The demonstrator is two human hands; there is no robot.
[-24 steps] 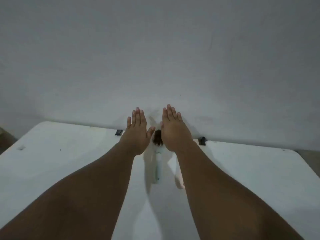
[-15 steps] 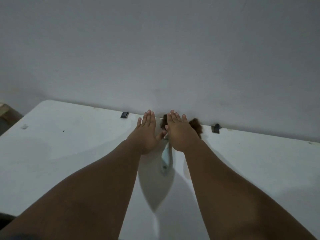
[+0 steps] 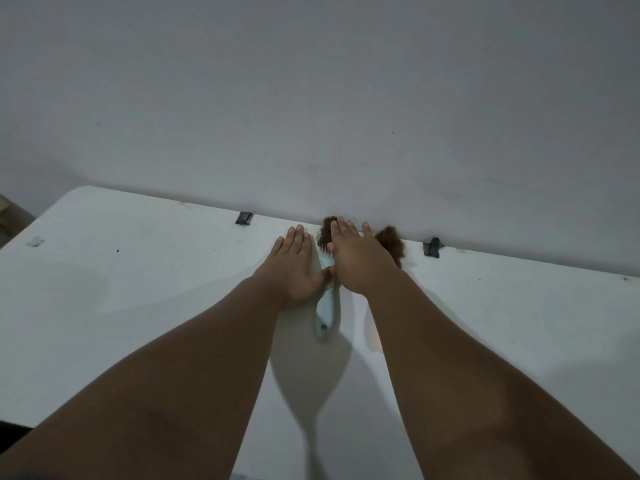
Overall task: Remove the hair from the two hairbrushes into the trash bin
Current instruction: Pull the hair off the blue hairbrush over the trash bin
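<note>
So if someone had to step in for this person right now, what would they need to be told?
Left hand: flat, open, holding nothing.
Right hand: flat, open, over the brush heads.
Light blue hairbrush: on the white table between the hands, brown hair still in it.
More brown hair shows right of the right hand; the second brush is mostly hidden.
No trash bin in view.
Done: nothing. Left: strip both brushes, bin the hair.

The view has tipped downward: both flat hands, left hand and right hand, now lie lower, uncovering brown hair at 2 o'clock of the right hand.
</note>
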